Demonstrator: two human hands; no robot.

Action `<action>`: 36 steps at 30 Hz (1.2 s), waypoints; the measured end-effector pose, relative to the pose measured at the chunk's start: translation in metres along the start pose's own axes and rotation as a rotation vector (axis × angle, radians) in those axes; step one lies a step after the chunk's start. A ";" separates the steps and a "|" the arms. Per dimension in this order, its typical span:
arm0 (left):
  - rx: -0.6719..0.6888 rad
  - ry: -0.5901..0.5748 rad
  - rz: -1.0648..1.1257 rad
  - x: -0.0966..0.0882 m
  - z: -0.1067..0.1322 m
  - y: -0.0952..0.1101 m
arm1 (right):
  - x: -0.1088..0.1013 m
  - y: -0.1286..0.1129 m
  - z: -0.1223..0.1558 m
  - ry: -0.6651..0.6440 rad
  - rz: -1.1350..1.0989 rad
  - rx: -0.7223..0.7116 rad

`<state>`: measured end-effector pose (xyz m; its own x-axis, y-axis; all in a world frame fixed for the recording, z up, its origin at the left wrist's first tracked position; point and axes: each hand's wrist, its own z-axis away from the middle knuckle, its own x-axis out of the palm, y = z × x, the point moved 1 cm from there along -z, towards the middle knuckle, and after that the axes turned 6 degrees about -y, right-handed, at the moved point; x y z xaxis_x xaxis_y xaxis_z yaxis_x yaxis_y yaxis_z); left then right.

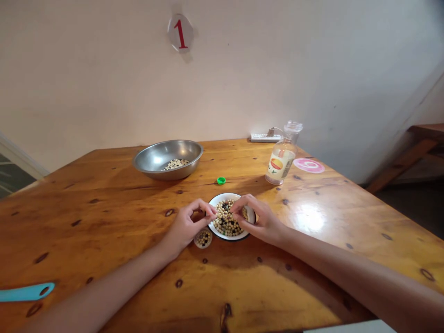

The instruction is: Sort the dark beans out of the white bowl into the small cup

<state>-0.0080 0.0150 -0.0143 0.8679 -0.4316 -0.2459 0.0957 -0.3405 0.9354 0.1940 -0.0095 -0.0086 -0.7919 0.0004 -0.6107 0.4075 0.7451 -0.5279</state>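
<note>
A small white bowl (pixel 217 201) of mixed pale and dark beans sits on the wooden table (pixel 104 217) in front of me. My left hand (pixel 189 225) hovers at the bowl's left rim with thumb and forefinger pinched together; what they hold is too small to name. My right hand (pixel 258 217) reaches over the bowl's right side, fingertips pinched down among the beans. A tiny round cup (pixel 203 238) with a few dark beans stands just below my left hand.
A steel basin (pixel 168 158) with some grains sits at the back left. A green cap (pixel 221 180), an open clear bottle (pixel 281 157), a pink sticker (pixel 308 165) and a power strip (pixel 265 137) lie behind. A blue tool (pixel 26 292) lies at the near left edge.
</note>
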 end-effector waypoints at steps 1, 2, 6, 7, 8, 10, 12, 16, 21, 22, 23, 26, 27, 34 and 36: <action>0.011 0.001 -0.028 0.000 0.000 0.000 | 0.000 0.000 0.000 0.000 0.002 -0.003; 0.022 0.003 -0.056 0.000 0.001 0.001 | 0.000 0.000 0.000 0.000 0.002 -0.004; 0.052 0.010 -0.173 -0.001 0.002 0.002 | 0.000 0.001 -0.001 0.001 -0.002 -0.004; 0.054 0.012 -0.196 -0.001 0.003 0.002 | 0.001 0.001 -0.001 0.003 0.000 -0.009; 0.052 0.015 -0.212 -0.001 0.003 0.001 | 0.001 0.001 -0.001 0.006 0.001 -0.013; 0.040 0.026 -0.225 -0.001 0.004 0.000 | 0.002 0.002 -0.001 0.011 0.005 -0.017; 0.030 0.038 -0.220 -0.001 0.004 -0.001 | 0.002 0.002 -0.001 0.007 0.014 -0.016; 0.015 0.051 -0.195 -0.001 0.002 0.001 | 0.003 0.002 -0.001 -0.011 0.017 0.006; 0.012 0.037 -0.183 0.000 0.002 0.002 | 0.003 0.000 -0.002 -0.059 0.031 0.022; 0.010 0.030 -0.174 0.000 0.002 0.001 | 0.002 -0.001 -0.003 -0.077 0.040 0.018; 0.009 0.026 -0.163 0.000 0.003 0.001 | 0.002 -0.001 -0.003 -0.098 0.047 0.016; 0.010 0.025 -0.123 0.001 0.003 0.000 | 0.000 -0.004 -0.005 -0.179 0.060 0.004; 0.012 0.027 -0.111 0.001 0.003 0.000 | 0.000 -0.005 -0.006 -0.210 0.066 -0.005; 0.015 0.031 -0.115 0.001 0.003 0.001 | -0.002 -0.005 -0.007 -0.295 0.099 0.000; 0.010 0.032 -0.120 0.001 0.004 0.001 | -0.002 -0.002 -0.005 -0.254 0.074 0.006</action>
<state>-0.0090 0.0110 -0.0143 0.8655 -0.3604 -0.3478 0.1955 -0.3963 0.8971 0.1920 -0.0079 -0.0033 -0.6205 -0.1129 -0.7761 0.4637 0.7452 -0.4792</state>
